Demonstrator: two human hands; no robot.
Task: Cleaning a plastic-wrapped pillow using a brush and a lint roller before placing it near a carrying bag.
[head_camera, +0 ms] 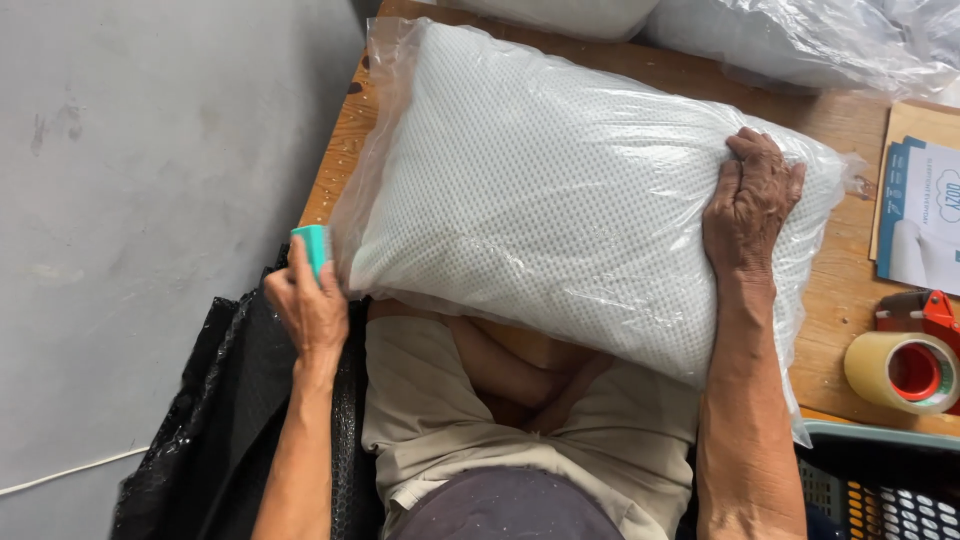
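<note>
Partly hidden teal tool (313, 246), left hand (308, 310), bagged pillow (560, 190)

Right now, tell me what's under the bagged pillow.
The bagged pillow lies on a wooden table, its near edge overhanging the person's lap. The right hand presses on top; the left hand holds a teal object beside it. Anything beneath its middle is covered.

Bright even daylight, sharp focus, soft shadows, perhaps slight plastic glare
</note>
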